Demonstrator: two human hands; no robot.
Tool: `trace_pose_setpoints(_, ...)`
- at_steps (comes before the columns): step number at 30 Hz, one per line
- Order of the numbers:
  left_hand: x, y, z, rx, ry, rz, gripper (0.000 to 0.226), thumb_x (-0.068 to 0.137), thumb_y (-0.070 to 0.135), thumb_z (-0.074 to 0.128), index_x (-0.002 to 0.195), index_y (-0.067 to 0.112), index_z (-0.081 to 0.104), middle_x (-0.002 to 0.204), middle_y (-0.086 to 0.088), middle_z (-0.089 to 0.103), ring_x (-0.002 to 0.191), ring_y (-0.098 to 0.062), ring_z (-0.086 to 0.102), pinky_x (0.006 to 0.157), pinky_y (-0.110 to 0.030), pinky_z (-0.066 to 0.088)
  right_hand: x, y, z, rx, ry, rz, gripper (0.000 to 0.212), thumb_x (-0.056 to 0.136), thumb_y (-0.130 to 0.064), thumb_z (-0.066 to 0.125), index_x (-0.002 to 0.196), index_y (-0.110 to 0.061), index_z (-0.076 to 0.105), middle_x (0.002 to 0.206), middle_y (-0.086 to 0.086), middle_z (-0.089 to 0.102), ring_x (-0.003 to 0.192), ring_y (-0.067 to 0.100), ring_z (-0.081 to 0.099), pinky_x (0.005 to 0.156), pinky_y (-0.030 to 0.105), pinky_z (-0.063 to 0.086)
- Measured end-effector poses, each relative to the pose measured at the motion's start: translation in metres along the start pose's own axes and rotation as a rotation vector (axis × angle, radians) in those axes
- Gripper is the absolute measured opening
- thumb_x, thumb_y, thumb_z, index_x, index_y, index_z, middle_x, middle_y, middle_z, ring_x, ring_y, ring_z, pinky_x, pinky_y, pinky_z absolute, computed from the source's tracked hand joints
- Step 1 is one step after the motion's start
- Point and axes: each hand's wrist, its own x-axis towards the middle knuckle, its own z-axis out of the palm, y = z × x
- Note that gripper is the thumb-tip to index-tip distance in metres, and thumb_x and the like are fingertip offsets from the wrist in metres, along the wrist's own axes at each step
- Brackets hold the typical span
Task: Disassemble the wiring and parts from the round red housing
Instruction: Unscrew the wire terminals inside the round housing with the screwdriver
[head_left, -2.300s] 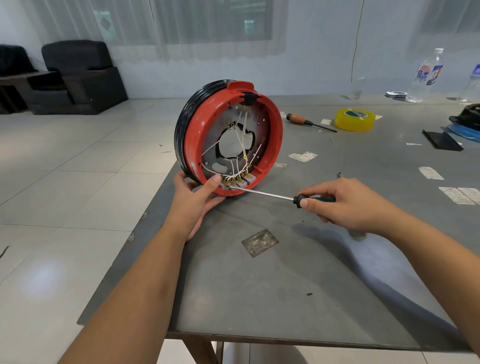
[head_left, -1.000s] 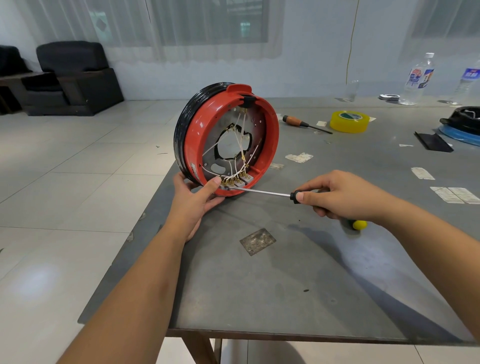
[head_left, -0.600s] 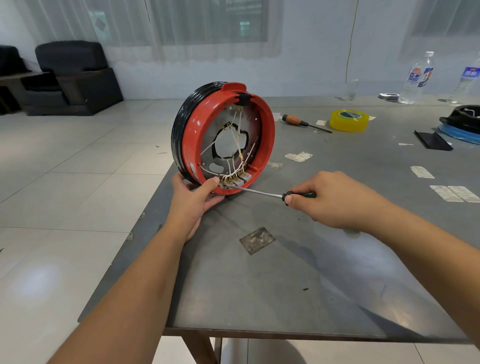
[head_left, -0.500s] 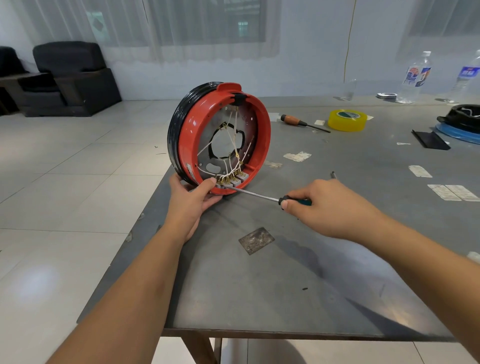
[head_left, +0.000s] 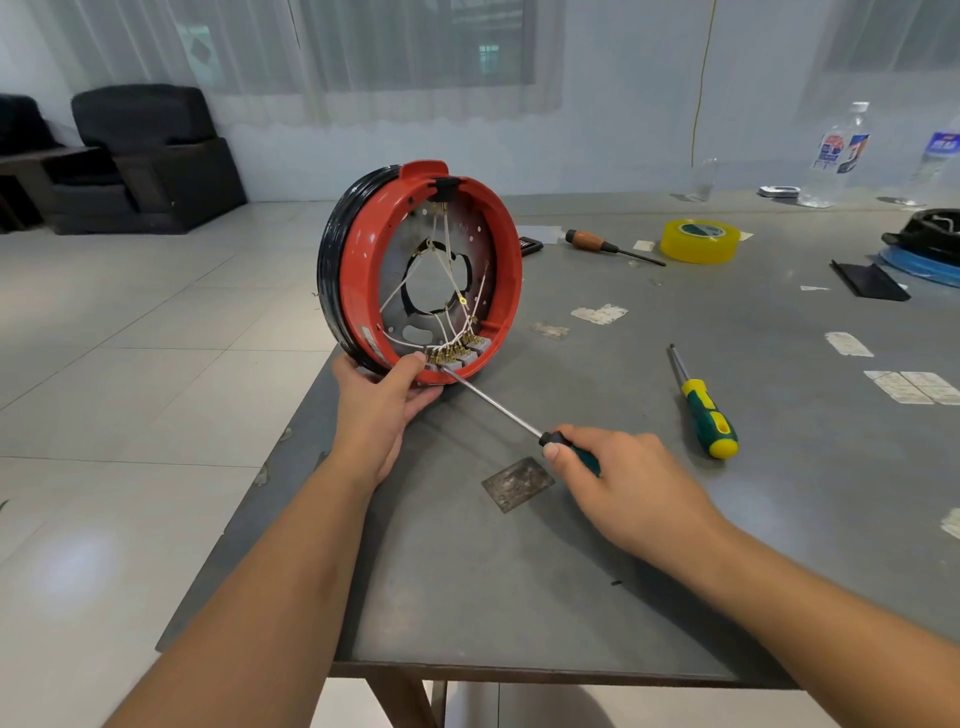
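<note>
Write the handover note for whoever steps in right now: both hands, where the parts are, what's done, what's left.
Left hand grips the bottom rim of the red housing, which stands on edge at the table corner.
Right hand holds the green-handled screwdriver, tip at the terminal block inside the lower rim.
A second, yellow-and-green screwdriver lies on the table to the right.
Done: nothing visibly removed.
Left: white wires still run to the terminals; free them, then take the parts out.
</note>
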Motion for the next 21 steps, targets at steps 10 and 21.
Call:
trace_pose_setpoints(10,-0.001,0.003,0.001,-0.054,0.031,-0.013,0.050,0.094,0.003,0.074,0.129,0.019,0.042,0.127,-0.016,0.065,0.097,-0.034,0.079,0.086,-0.050,0.065,0.006,-0.013,0.002,0.699,-0.227,0.342,0.031,0.102,-0.046,0.054,0.098,-0.021,0.072,0.055,-0.002,0.051,0.044,0.015,0.043,0.040,0.020,0.033)
trace_pose_setpoints(21,0.000,0.001,0.002,-0.020,0.018,0.001,0.046,0.093,0.010,0.078,0.123,0.021,0.044,0.126,-0.011,0.063,0.097,-0.032,0.080,0.083,-0.047,0.066,0.005,-0.002,-0.009,-0.082,0.009,0.013,0.042,0.100,-0.059,0.038,0.117,-0.030,0.063,0.075,-0.004,0.066,0.075,0.020,0.062,0.063,0.040,0.055)
